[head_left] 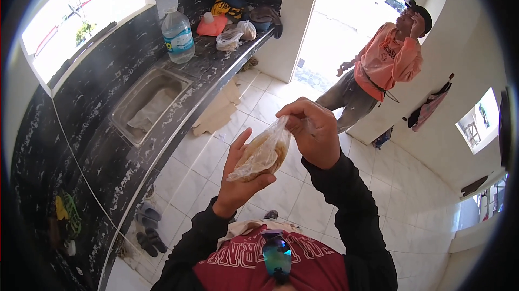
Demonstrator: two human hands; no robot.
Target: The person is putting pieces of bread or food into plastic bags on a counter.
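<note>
Green stringy item (71,212) near the counter's (141,158) left end, too dim to ID; whitish sheet (154,111) in the sink (157,83), shape unclear. Left hand (235,188) cups the clear bag (259,158) out past the counter's front edge, fingers partly hidden, tan contents blurred by crinkled plastic; right hand (319,134) pinches its gathered top, fingertips partly covered.
</note>
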